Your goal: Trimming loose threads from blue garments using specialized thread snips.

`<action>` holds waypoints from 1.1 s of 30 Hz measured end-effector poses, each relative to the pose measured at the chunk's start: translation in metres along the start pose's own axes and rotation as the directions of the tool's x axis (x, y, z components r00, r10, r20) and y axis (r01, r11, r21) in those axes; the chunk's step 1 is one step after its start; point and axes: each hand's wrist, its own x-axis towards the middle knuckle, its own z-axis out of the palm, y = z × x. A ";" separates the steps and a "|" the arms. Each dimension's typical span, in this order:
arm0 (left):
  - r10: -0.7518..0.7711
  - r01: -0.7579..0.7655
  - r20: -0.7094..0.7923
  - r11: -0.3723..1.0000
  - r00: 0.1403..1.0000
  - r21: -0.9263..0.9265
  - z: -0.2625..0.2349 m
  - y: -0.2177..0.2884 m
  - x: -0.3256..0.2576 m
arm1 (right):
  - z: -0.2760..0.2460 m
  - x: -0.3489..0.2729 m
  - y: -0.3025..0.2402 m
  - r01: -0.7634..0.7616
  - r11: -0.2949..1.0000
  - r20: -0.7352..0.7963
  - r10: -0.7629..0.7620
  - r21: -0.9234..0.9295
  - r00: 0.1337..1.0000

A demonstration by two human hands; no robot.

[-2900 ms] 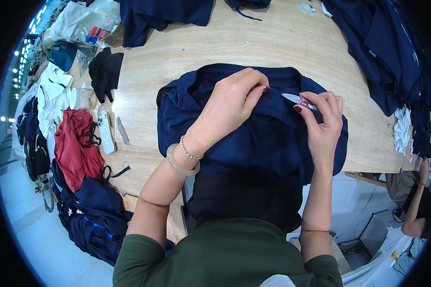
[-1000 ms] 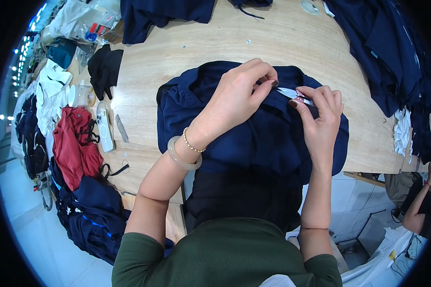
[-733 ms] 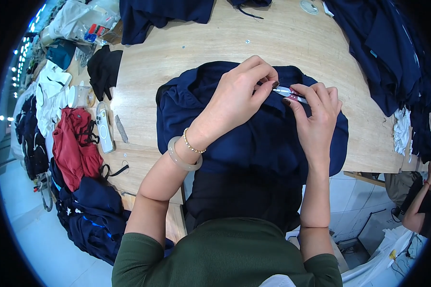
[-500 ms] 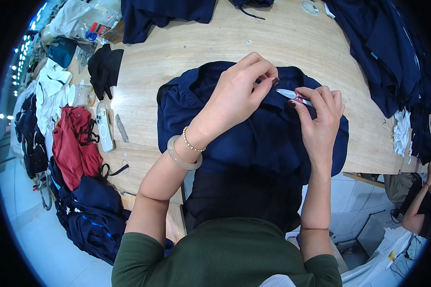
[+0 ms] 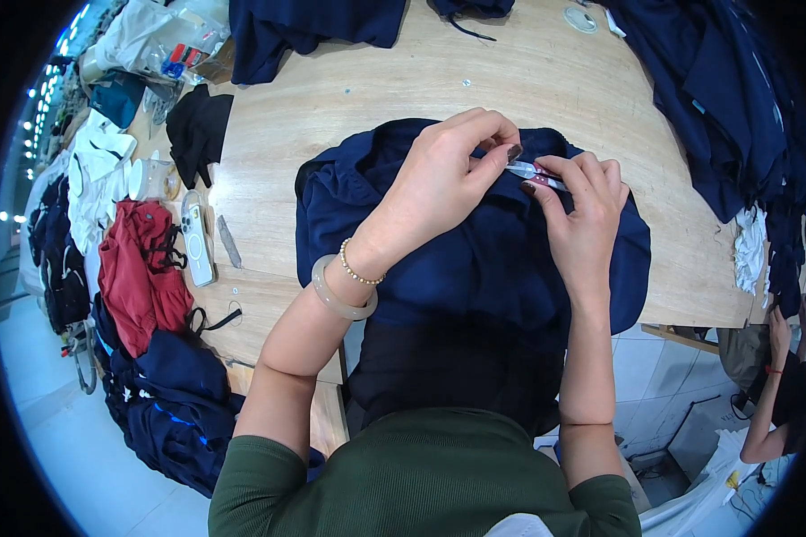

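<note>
Left edge of table (image 5: 385, 89): white cloth (image 5: 98, 174), red garment (image 5: 139, 277), clear plastic cup (image 5: 150, 179). Just right of those: phone (image 5: 197, 240) lying back-up, thin grey strip (image 5: 229, 242) beside it, crumpled black cloth (image 5: 200, 134) beyond both. More navy cloth (image 5: 318, 36) toward the table's far edge.

Middle of the near edge: bunched navy garment (image 5: 493, 268), reaching the wearer's lap. Left hand (image 5: 452, 166) is over its far part, thumb and forefinger pinched together; can't tell what's between them. Snips (image 5: 537, 174) sit just right of that pinch, blades pointing at it; can't tell if they touch the fingertips. Right hand (image 5: 589, 201) grips the snips between thumb and fingers, above the garment's right half.

Right edge: navy pile (image 5: 716, 107) along it, white scraps (image 5: 750, 251) below. Past the near-right corner, a co-worker's hand (image 5: 779, 336) at hanging dark cloth.
</note>
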 end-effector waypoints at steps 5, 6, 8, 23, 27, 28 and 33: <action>-0.104 0.048 -0.146 0.938 0.984 -0.344 0.002 -0.009 0.001 | 0.004 0.001 0.003 -0.125 0.973 -0.047 0.137 0.196 0.989; -0.157 0.016 -0.277 0.892 0.948 -0.451 0.002 -0.011 0.002 | 0.003 0.001 0.005 -0.207 0.907 -0.063 0.246 0.366 0.967; -0.261 0.023 -0.491 0.898 0.831 -0.439 -0.008 -0.020 0.004 | 0.003 -0.002 0.010 -0.424 0.450 0.133 0.547 0.786 0.827; 0.158 -0.135 -0.102 0.971 0.982 0.200 0.014 -0.022 -0.004 | -0.025 -0.010 0.026 -0.475 0.449 0.136 0.603 0.757 0.786; -0.168 0.165 -0.069 0.986 0.983 -0.037 0.015 -0.016 -0.002 | -0.021 -0.015 0.026 -0.238 0.903 -0.014 0.260 0.358 0.965; -0.167 0.165 -0.068 0.986 0.984 -0.037 0.016 -0.017 -0.001 | -0.020 -0.015 0.024 -0.239 0.903 -0.015 0.261 0.358 0.965; -0.241 0.168 -0.128 0.893 0.962 -0.418 0.020 -0.024 -0.001 | -0.011 -0.011 0.017 -0.152 0.958 -0.022 0.162 0.244 0.987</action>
